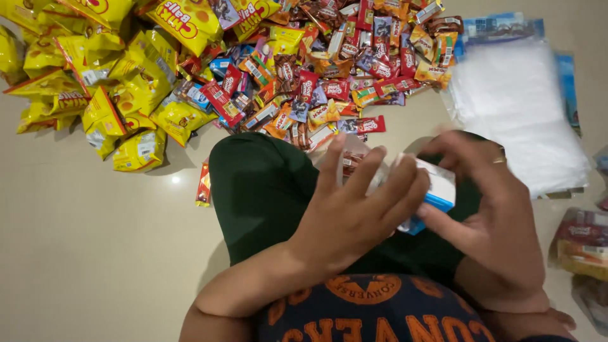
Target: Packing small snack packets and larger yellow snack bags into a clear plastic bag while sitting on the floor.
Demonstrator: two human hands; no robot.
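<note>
White-blue small carton [437, 190] pinched between both hands over the lap: left hand [354, 215] fingers spread across it, right hand [500, 215] gripping its right end.

Small white-and-blue carton [430, 190] sat between both hands, over the lap. Clear bag [354, 161] with dark wrappers inside lay just behind it, partly hidden. Yellow snack bags [126, 95] were heaped top left on the floor. Mixed red, orange and brown candy wrappers [342, 63] piled top centre. Stack of clear plastic bags [519, 107] lay at right. One red-orange wrapper [204, 185] lay alone beside the knee. Filled clear packs [582, 244] sat at far right edge.
</note>
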